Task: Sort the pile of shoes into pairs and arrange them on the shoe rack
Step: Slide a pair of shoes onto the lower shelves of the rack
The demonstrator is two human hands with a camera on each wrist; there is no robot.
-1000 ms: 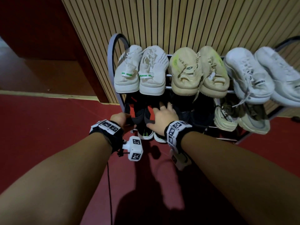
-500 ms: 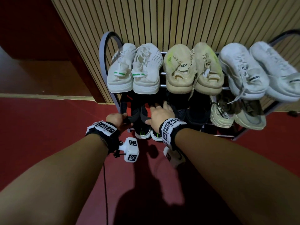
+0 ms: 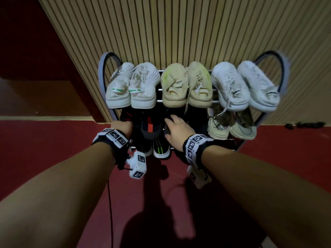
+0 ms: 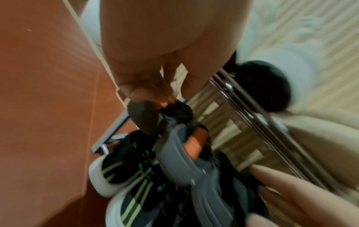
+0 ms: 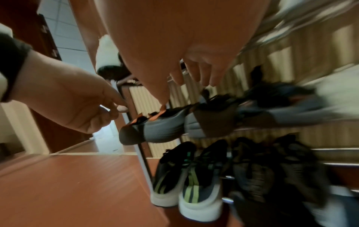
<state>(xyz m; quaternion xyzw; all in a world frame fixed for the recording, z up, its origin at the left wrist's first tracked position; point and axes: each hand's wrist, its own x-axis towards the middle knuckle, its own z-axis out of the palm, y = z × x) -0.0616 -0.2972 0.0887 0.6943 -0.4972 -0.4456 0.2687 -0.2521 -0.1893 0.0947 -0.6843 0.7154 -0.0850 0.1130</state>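
Note:
The metal shoe rack (image 3: pixel 101 72) stands against the wall. Its top tier holds a white pair (image 3: pixel 132 86), a beige pair (image 3: pixel 186 86) and another white pair (image 3: pixel 245 86). On the middle tier sit grey-and-orange shoes (image 3: pixel 149 129) at the left, dark shoes in shadow, and a cream-olive pair (image 3: pixel 231 126). A black pair with green stripes (image 3: pixel 161 149) is below. My left hand (image 3: pixel 122 127) hovers loosely curled by the rack's left post, just beside the grey shoe's heel (image 5: pixel 132 129). My right hand (image 3: pixel 177 131) lies with spread straight fingers on a dark middle-tier shoe.
A slatted wooden wall (image 3: pixel 179 33) backs the rack. Red floor (image 3: pixel 53 149) lies in front and to the left, with a step up to a brown floor beyond. Small dark objects (image 3: pixel 304 124) lie on the floor at the right. A black cable (image 3: pixel 110 203) hangs from my left wrist.
My right hand has slid right, off the grey-and-orange shoe onto the dark shoe in the middle. The left hand stays by the rack's left post. The head view has pulled back.

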